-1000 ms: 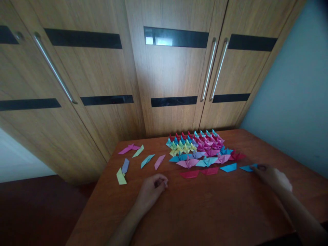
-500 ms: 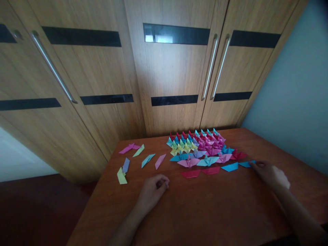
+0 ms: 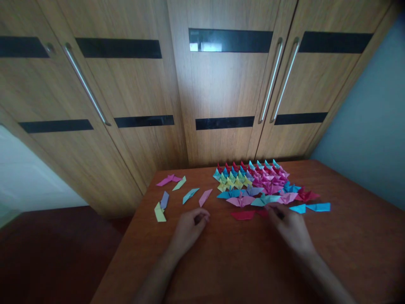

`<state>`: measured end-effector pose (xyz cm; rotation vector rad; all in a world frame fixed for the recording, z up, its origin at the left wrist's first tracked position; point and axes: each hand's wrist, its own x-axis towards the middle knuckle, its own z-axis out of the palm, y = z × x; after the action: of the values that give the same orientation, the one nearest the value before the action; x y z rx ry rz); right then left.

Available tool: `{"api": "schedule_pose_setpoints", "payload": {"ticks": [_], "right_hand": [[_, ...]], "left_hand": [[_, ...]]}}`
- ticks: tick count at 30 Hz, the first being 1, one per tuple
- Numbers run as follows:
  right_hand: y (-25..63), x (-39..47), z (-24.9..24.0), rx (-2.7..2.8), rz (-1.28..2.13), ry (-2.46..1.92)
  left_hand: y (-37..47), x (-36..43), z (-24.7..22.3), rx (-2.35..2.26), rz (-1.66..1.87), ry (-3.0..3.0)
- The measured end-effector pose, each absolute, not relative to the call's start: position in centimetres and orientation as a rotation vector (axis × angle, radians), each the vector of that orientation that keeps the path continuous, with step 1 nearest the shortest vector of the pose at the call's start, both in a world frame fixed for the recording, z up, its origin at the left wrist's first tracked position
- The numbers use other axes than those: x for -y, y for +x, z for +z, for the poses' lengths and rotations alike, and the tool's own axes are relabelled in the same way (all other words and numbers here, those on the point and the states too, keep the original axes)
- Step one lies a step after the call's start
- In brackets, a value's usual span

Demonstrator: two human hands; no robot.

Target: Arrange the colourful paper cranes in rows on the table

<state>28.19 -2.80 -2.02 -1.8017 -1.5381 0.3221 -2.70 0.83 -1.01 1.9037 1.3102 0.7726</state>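
My left hand (image 3: pixel 190 228) rests on the table with its fingers curled in and the thumb near them; nothing shows in it. A pink folded paper piece (image 3: pixel 205 197) lies just beyond its fingertips. My right hand (image 3: pixel 292 226) is bunched closed, slightly blurred, its fingertips over the end of a red folded strip (image 3: pixel 262 213); I cannot tell whether they touch it. Another red strip (image 3: pixel 243 215) lies to the left. Two blue strips (image 3: pixel 319 207) lie to the right of this hand. Behind it is a row of paper cranes with a light blue crane (image 3: pixel 265 200).
Many colourful origami cranes (image 3: pixel 240 183) stand in close rows at the back of the brown table (image 3: pixel 228 261). On the left lie a magenta crane (image 3: pixel 169 180) and loose folded pieces, including a yellow one (image 3: pixel 160 212) and a blue one (image 3: pixel 190 195). A wooden wardrobe (image 3: pixel 221 84) stands behind.
My right hand has let go of the blue strip at the far right and moved left to the red strips. My left hand stays in place. The view has turned slightly left.
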Motion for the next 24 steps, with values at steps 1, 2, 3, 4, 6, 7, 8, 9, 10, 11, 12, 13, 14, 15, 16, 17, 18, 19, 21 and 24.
{"api": "schedule_pose_setpoints", "payload": {"ticks": [1,2,3,4,6,7,8,9,10,11,12,13,14,15,16,17,18,19,21,24], "right_hand": [[26.4,2.7,-2.0,1.594,0.378,-1.742],[24.8,2.7,-2.1,1.653,0.447,-1.698],[23.5,2.7,-2.1,1.694,0.481,-1.666],[22.4,2.7,-2.2,1.736,0.511,-1.640],[20.8,2.9,-2.5,1.787,0.553,-1.602],[20.3,3.1,-2.7,1.806,0.577,-1.584],[20.0,3.3,-2.8,1.822,0.602,-1.567],[19.8,3.5,-3.0,1.836,0.624,-1.554],[19.7,3.7,-3.1,1.850,0.644,-1.543],[19.6,3.9,-3.2,1.858,0.655,-1.536],[19.6,4.1,-3.2,1.861,0.658,-1.533],[19.6,4.2,-3.2,1.860,0.662,-1.532],[19.6,4.2,-3.2,1.859,0.668,-1.530],[19.6,4.3,-3.2,1.858,0.675,-1.529],[19.6,4.3,-3.2,1.858,0.683,-1.527],[19.6,4.3,-3.2,1.859,0.688,-1.527],[19.6,4.2,-3.2,1.862,0.693,-1.526],[19.6,4.2,-3.3,1.863,0.694,-1.524],[19.6,4.1,-3.3,1.863,0.690,-1.520],[19.6,4.1,-3.4,1.863,0.683,-1.523]], "left_hand": [[-3.0,-1.0,-0.9,-1.324,0.790,1.914],[-3.4,-1.3,-0.7,-1.342,0.807,1.927],[-3.8,-1.5,-0.6,-1.368,0.820,1.942],[-4.3,-1.7,-0.4,-1.407,0.829,1.958],[-5.7,-2.1,-0.2,-1.510,0.830,2.014],[-6.5,-2.2,-0.1,-1.568,0.820,2.056],[-7.4,-2.3,-0.1,-1.624,0.805,2.110],[-8.5,-2.4,-0.1,-1.676,0.787,2.173],[-9.5,-2.4,-0.2,-1.722,0.763,2.235],[-10.6,-2.4,-0.4,-1.772,0.744,2.282],[-11.6,-2.4,-0.6,-1.824,0.718,2.319],[-12.6,-2.3,-0.9,-1.878,0.685,2.349],[-13.5,-2.2,-1.2,-1.923,0.647,2.374],[-14.3,-2.0,-1.4,-1.958,0.610,2.394],[-14.9,-1.8,-1.7,-1.984,0.580,2.410],[-15.4,-1.6,-1.9,-1.997,0.554,2.420],[-15.7,-1.4,-2.1,-2.000,0.533,2.424],[-15.9,-1.2,-2.2,-1.997,0.516,2.422],[-15.9,-0.9,-2.2,-1.979,0.493,2.409],[-15.2,-0.6,-1.8,-1.956,0.486,2.382]]}}
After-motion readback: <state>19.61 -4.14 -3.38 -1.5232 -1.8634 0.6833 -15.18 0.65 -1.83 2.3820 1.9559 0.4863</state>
